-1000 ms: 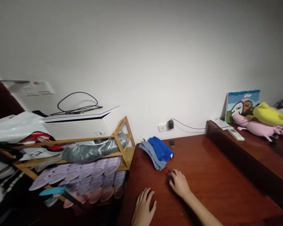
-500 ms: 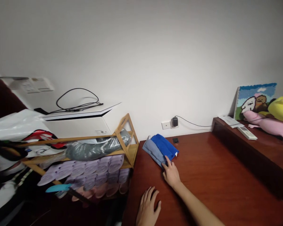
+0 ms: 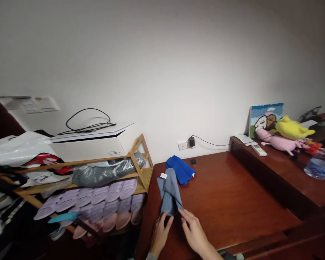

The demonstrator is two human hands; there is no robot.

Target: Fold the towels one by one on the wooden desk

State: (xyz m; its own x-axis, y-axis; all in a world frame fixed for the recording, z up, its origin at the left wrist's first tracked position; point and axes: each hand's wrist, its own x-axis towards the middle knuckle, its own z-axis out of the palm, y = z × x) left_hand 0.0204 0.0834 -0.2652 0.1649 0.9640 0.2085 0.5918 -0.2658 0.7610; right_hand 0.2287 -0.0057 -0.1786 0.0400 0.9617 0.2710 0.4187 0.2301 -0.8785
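Observation:
A grey-blue cloth (image 3: 170, 187), partly folded over itself with a white label near its far end, lies at the left of the brown wooden desk top (image 3: 227, 191). My left hand (image 3: 160, 231) has its fingers closed on the near left edge of this cloth. On the near right corner, my right hand (image 3: 193, 229) pinches the cloth between thumb and fingers. Just behind, a folded blue cloth (image 3: 180, 170) with a small white tag rests flat on the desk, touched by neither hand.
A wooden rack (image 3: 144, 159) with lilac and pink slippers (image 3: 105, 196) stands left, a white box (image 3: 89, 148) on top. On the raised right ledge are a remote control (image 3: 259, 150), plush toys (image 3: 280, 141) and a water bottle (image 3: 321, 164). A plugged-in adapter (image 3: 191, 141) sits at the wall.
The grey-blue cloth has come away from the blue one toward me and turned, its label now showing. My left hand has moved up onto it; my right hand has come nearer. The view has swung right.

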